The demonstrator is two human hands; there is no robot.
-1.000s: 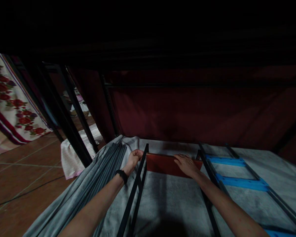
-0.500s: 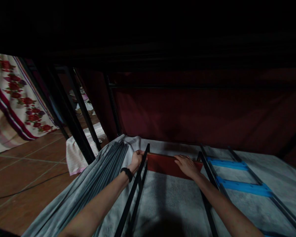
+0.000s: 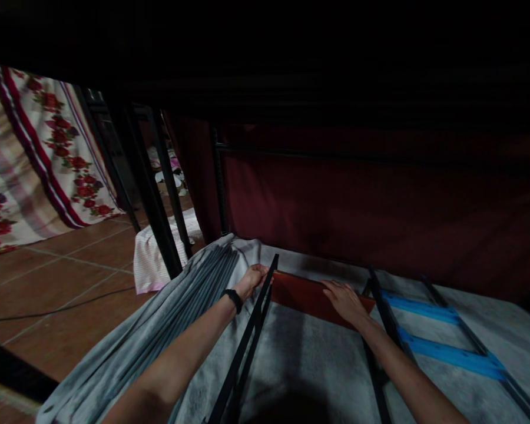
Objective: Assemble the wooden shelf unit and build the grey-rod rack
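A red board (image 3: 304, 295) stands on edge between two black metal rails on a grey blanket (image 3: 304, 359). My left hand (image 3: 254, 279), with a black band on its wrist, is closed around the top of the left black rail (image 3: 247, 347) at the board's left end. My right hand (image 3: 345, 300) lies on the board's upper edge near its right end, fingers stretched out flat. The right black rail (image 3: 380, 330) runs beside that wrist.
A second black frame with blue rungs (image 3: 441, 353) lies to the right. A folded grey striped cloth (image 3: 176, 324) lies left of my arm. Dark red fabric (image 3: 357, 206) hangs behind. Black bed posts (image 3: 152, 194), a white cloth (image 3: 152, 259), tiled floor and a floral sheet (image 3: 35, 159) are at left.
The view has swung a little to the right and tilted. My left hand has closed further onto the rail's top end; my right hand stays on the red board.
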